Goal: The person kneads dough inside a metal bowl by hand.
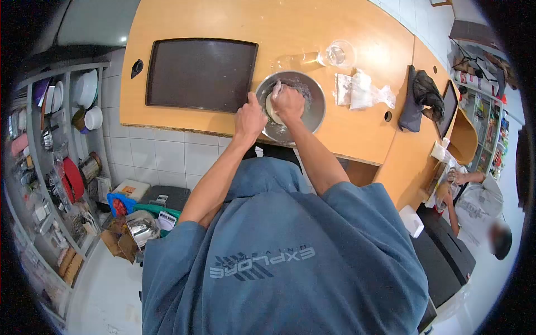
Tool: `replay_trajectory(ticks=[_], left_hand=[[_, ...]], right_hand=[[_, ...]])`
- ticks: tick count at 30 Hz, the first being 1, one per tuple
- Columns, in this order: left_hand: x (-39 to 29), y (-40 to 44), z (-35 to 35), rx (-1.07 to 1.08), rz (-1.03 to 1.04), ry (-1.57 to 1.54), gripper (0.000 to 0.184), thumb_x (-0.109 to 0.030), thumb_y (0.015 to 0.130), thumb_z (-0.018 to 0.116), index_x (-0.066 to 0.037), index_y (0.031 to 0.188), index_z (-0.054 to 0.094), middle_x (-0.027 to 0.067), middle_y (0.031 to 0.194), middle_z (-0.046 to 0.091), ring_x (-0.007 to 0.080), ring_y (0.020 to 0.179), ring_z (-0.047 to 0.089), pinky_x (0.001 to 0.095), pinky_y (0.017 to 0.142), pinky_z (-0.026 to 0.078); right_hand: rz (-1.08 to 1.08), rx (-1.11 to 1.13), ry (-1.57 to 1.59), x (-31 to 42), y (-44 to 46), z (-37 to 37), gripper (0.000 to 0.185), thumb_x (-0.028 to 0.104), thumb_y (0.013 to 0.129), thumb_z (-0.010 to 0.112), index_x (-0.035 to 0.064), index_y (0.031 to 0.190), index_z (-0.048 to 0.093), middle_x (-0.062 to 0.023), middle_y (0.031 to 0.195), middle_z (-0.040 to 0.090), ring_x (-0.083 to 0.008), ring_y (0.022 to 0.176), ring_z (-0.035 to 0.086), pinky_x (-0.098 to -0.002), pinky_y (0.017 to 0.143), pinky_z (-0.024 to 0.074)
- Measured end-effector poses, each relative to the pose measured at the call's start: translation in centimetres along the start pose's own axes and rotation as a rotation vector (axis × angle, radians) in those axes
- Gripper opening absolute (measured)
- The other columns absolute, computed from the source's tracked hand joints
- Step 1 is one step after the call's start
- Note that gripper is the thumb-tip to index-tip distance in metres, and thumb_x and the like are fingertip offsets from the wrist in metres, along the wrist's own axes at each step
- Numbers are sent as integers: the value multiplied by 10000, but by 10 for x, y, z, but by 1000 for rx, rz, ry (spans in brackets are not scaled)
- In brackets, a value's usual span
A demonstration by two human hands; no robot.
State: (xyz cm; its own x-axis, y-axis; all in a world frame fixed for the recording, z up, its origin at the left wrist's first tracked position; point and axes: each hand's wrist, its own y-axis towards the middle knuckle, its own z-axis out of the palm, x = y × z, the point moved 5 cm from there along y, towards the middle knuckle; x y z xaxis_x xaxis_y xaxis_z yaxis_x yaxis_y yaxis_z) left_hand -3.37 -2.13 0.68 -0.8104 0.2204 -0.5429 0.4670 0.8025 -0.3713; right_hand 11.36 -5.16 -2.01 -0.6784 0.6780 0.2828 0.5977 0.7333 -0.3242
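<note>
A metal mixing bowl [317, 107] stands near the front edge of the wooden table, its inner wall smeared with white flour. Inside it lies a pale lump of dough [272, 110], partly covered by my right hand [288, 103]. That hand is closed and presses into the dough, with flour on its fingers. At the bowl's left rim, my left hand [250, 118] is closed around the edge, thumb pointing up. A dark rectangular baking tray [201, 73] lies just left of the bowl.
Beyond the bowl is a clear plastic container [337, 54] on the table [357, 134]. Plastic bags of white powder [360, 92] lie to the right, near a dark cloth [411, 100]. Shelves [64, 139] line the left. Another person [474, 209] works at far right.
</note>
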Motion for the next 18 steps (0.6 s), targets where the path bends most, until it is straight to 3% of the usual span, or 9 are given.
replay_trajectory(ticks=[5, 8, 11, 14, 17, 18], left_hand=[[-4, 0, -3, -41, -10, 11, 399, -121, 893, 630, 59, 1148, 381, 333, 781, 667, 530, 750, 677, 608, 672, 541], [0, 2, 3, -51, -6, 7, 416, -122, 878, 634, 62, 1154, 382, 333, 806, 672, 533, 763, 676, 614, 689, 538], [0, 1, 3, -61, -18, -3, 428, -128, 874, 635, 57, 1167, 382, 338, 828, 673, 535, 788, 676, 622, 712, 533], [-6, 0, -3, -38, -42, -16, 428, -132, 877, 630, 50, 1177, 383, 345, 848, 673, 538, 820, 676, 628, 735, 526], [-5, -2, -2, -13, -67, -14, 429, -139, 882, 628, 50, 1181, 385, 351, 869, 674, 544, 841, 672, 632, 751, 523], [-6, -2, -2, -8, -72, -11, 430, -142, 884, 628, 51, 1182, 385, 352, 875, 674, 546, 847, 671, 632, 755, 523]], right_hand=[[-38, 93, 158, -11, 7, -2, 546, 468, 1011, 485, 6, 932, 765, -293, 899, 715, -475, 890, 705, -538, 815, 548], [-40, 214, 380, -32, 23, 13, 536, 489, 997, 529, 3, 960, 751, -314, 863, 692, -503, 855, 682, -569, 795, 528], [-98, 268, 253, -21, 19, -21, 544, 491, 997, 542, -11, 951, 747, -322, 865, 692, -505, 878, 677, -556, 812, 528], [-141, 308, 120, 0, -2, -32, 563, 495, 998, 523, -24, 982, 742, -312, 972, 705, -481, 954, 685, -558, 866, 528], [-304, 91, 117, 0, -25, -10, 524, 471, 999, 517, -11, 1021, 723, -293, 960, 709, -481, 916, 685, -559, 853, 533], [-265, 162, 53, 3, -35, -13, 486, 452, 999, 511, 12, 1069, 704, -265, 1027, 712, -458, 951, 682, -560, 849, 535]])
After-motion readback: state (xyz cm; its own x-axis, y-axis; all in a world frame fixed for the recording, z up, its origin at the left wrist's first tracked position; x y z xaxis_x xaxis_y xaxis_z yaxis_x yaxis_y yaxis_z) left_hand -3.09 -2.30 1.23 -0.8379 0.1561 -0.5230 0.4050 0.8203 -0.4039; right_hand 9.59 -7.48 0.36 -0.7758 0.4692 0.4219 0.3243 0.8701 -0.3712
